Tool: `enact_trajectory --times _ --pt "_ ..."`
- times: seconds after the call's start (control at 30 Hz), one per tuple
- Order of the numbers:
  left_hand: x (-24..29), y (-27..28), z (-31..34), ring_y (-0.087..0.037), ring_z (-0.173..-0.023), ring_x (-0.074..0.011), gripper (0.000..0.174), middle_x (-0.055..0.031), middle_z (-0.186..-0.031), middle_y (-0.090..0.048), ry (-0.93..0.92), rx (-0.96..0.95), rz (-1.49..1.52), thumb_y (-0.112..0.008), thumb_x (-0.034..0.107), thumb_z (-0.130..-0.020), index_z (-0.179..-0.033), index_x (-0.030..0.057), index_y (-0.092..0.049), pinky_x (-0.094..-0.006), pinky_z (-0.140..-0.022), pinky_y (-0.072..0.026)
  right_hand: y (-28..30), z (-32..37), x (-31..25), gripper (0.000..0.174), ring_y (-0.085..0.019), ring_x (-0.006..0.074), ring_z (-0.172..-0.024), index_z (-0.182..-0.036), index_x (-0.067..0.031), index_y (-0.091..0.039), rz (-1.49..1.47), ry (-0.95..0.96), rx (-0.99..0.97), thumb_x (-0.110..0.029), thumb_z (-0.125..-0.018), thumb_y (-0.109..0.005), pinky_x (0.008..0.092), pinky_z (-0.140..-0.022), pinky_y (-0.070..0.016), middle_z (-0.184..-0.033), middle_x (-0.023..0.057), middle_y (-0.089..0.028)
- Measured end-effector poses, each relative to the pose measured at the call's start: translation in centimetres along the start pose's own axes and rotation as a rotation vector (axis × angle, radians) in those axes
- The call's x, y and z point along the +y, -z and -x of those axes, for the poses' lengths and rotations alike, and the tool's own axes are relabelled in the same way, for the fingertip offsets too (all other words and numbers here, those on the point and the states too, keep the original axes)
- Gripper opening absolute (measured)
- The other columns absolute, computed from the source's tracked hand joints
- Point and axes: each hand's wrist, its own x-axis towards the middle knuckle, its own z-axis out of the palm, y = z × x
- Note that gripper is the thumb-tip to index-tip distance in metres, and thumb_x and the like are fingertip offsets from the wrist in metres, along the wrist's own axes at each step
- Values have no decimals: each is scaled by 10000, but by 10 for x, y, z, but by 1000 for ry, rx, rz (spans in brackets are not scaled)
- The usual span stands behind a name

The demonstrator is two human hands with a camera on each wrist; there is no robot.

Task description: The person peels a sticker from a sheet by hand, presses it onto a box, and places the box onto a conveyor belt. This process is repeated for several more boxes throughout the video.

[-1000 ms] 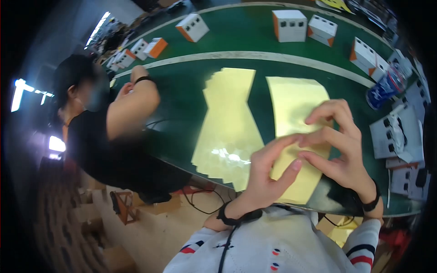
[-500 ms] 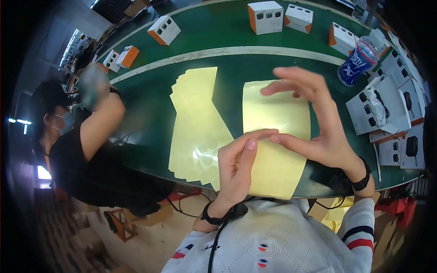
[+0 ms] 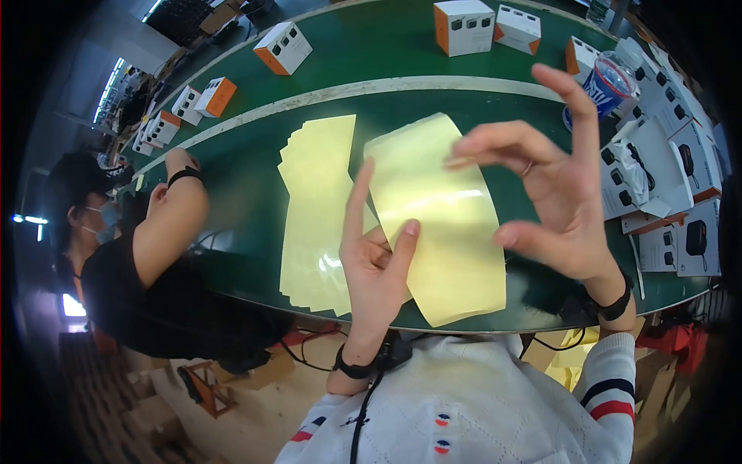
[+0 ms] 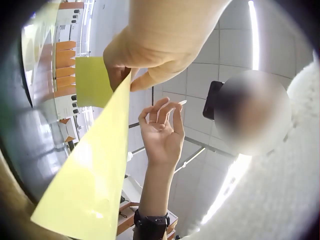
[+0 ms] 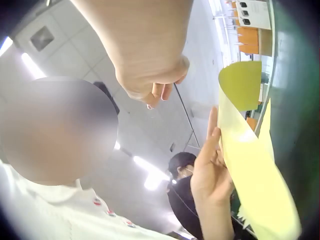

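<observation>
A yellow sheet (image 3: 448, 263) with a glossy face is held by my left hand (image 3: 375, 267), thumb on top and the other fingers behind its left edge. In the left wrist view the sheet hangs curved from that hand. My right hand (image 3: 560, 182) is raised over the sheet's right side, palm turned up, fingers spread and bent, thumb apart from them. A small pale piece (image 4: 183, 102) shows at one of its fingertips in the left wrist view. Left of the held sheet lies a fanned stack of yellow sheets (image 3: 313, 209), with faint round outlines on the glossy part.
White and orange boxes (image 3: 464, 29) stand along the far side of the green table (image 3: 239, 255). More boxes (image 3: 699, 236), one with its flap up, crowd the right end beside a blue-labelled bottle (image 3: 607, 89). A masked person (image 3: 108, 255) sits at the left.
My hands, close together at the fingertips before, have parted. The left now grips the sheet, which has tilted and lifted at its left edge; the right has moved right.
</observation>
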Motion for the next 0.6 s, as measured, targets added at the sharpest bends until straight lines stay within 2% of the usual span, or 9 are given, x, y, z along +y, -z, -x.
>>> enact_trajectory --times 0.07,0.1,0.2,0.3,0.43,0.5,0.6 --pt "2 2 -1 -596 -744 13 730 -142 -1240 -701 -14 30 -18 -555 -68 -995 -1622 76 -209 -138 -556 -373 -1 -2 1 1015 -646 404 -1173 -1532 -121 -82 163 72 -158 50 -812 -777 489 -996 -535 -1326 304 -570" --pt "1 0 -3 -577 -707 10 754 -144 -1244 -697 -13 44 -16 -541 -52 -1009 -1635 85 -144 -139 -559 -373 -1 -4 1 1039 -636 421 -1193 -1543 -158 -48 307 126 -258 79 -818 -754 495 -981 -554 -1367 324 -535" --pt "7 -6 -1 -557 -685 10 745 -148 -1227 -700 11 50 72 -523 -38 -1022 -1640 88 -126 -141 -560 -375 -1 0 7 1020 -654 423 -1175 -1563 -247 -94 447 169 -360 184 -838 -667 465 -926 -604 -1420 350 -489" --pt "3 -1 1 -549 -675 10 740 -147 -1181 -709 -12 -10 39 -507 -27 -1032 -1643 91 -107 -149 -557 -375 -3 4 17 962 -691 397 -1112 -1554 -246 -187 466 189 -321 185 -841 -667 448 -908 -607 -1418 348 -496" --pt "3 1 4 -515 -641 13 735 -111 -1281 -658 19 -32 24 -515 -33 -1025 -1639 80 -128 -159 -544 -357 -7 7 22 985 -724 350 -1046 -1559 -272 -201 509 203 -279 216 -833 -653 417 -862 -608 -1380 337 -543" --pt "4 0 5 -496 -631 18 736 -88 -1353 -615 46 -19 28 -529 -34 -1018 -1636 75 -145 -162 -540 -348 -7 9 26 920 -732 341 -1006 -1555 -235 -230 566 259 -278 152 -848 -674 403 -839 -603 -1355 329 -570" --pt "5 2 4 -474 -627 26 743 -60 -1431 -560 99 -14 84 -552 -38 -1005 -1633 73 -170 -160 -540 -342 -4 13 32 700 -731 350 -953 -1493 -67 -373 554 310 -303 -135 -890 -721 391 -844 -588 -1319 307 -609"
